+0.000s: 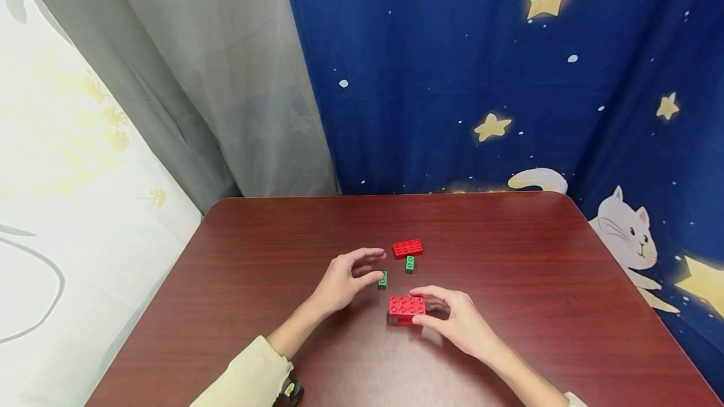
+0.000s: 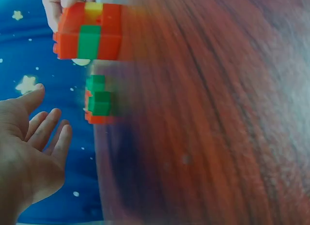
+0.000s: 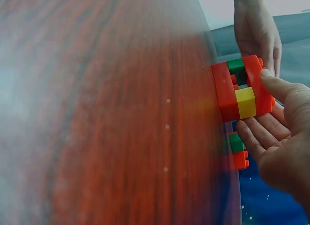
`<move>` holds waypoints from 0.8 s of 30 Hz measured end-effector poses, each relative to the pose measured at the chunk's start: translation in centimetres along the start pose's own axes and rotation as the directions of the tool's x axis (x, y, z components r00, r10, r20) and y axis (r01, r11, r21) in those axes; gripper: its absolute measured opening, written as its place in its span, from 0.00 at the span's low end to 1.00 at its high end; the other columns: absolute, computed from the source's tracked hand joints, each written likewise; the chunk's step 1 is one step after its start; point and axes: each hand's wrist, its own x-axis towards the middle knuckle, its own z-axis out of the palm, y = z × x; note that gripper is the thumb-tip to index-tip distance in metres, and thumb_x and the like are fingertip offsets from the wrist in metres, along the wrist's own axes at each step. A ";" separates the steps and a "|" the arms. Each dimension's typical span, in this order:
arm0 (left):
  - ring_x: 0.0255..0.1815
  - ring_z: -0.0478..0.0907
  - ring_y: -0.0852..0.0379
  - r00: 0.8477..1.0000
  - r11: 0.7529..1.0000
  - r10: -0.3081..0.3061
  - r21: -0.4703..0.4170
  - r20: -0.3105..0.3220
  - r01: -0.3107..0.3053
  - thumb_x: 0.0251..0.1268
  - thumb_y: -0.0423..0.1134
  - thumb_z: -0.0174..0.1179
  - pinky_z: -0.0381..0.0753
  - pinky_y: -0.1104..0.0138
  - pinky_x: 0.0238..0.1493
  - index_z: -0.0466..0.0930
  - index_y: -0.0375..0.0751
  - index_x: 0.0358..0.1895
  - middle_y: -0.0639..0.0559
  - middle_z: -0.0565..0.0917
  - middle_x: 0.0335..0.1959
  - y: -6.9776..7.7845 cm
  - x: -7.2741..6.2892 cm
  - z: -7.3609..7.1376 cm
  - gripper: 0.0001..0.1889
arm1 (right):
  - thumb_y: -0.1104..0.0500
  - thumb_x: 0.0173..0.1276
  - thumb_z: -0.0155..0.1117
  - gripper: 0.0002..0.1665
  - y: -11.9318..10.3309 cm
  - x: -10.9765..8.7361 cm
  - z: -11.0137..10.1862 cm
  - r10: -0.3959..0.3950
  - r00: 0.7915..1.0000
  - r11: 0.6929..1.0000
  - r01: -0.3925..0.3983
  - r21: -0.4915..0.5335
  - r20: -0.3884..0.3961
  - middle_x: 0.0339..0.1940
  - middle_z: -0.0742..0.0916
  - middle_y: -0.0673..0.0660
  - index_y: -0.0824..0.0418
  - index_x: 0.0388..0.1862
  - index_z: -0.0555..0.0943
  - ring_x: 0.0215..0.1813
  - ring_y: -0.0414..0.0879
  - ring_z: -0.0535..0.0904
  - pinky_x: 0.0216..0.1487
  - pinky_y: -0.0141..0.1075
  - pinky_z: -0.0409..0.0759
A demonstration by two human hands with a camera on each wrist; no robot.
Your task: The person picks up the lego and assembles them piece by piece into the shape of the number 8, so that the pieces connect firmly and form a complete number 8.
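While bricks [image 1: 407, 306] dot the brown table [image 1: 271, 225], a starry curtain [image 1: 418, 99] hangs behind.

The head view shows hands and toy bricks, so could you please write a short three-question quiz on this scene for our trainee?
1. True or false: the right hand holds the brick stack.
2. Multiple choice: which two colours show in the stack's middle layer?
A) blue and white
B) green and yellow
C) black and orange
3. Count: how many loose green bricks show in the head view?

Key
1. True.
2. B; the right wrist view shows a green piece and a yellow piece there.
3. Two: one beside the loose red brick, one by the thumb of the left hand.
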 end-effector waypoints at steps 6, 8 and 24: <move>0.66 0.82 0.44 0.998 0.998 -0.063 -0.016 0.010 0.063 0.70 0.29 0.71 0.80 0.54 0.67 0.78 0.32 0.70 0.39 0.84 0.64 -1.6 0.3 0.4 0.26 | 0.58 0.66 0.80 0.26 -0.1 0.1 0.1 0.007 1.000 1.000 -0.007 0.007 0.009 0.49 0.92 0.51 0.64 0.61 0.85 0.47 0.43 0.90 0.49 0.43 0.88; 0.65 0.82 0.43 0.997 0.996 -0.076 -0.037 0.018 0.076 0.70 0.29 0.71 0.80 0.54 0.66 0.78 0.30 0.70 0.37 0.84 0.64 -2.2 0.3 0.7 0.26 | 0.58 0.66 0.80 0.25 0.0 0.1 0.1 0.009 1.000 1.000 -0.009 0.008 0.010 0.48 0.93 0.51 0.63 0.61 0.86 0.47 0.43 0.90 0.50 0.43 0.88; 0.63 0.84 0.45 0.993 0.996 -0.092 0.009 0.071 0.092 0.68 0.31 0.73 0.83 0.55 0.64 0.81 0.33 0.67 0.43 0.86 0.62 -3.6 0.4 1.0 0.25 | 0.57 0.68 0.79 0.21 0.3 0.1 0.2 0.034 0.999 0.999 -0.034 0.024 0.018 0.46 0.93 0.49 0.58 0.58 0.87 0.47 0.43 0.90 0.51 0.39 0.88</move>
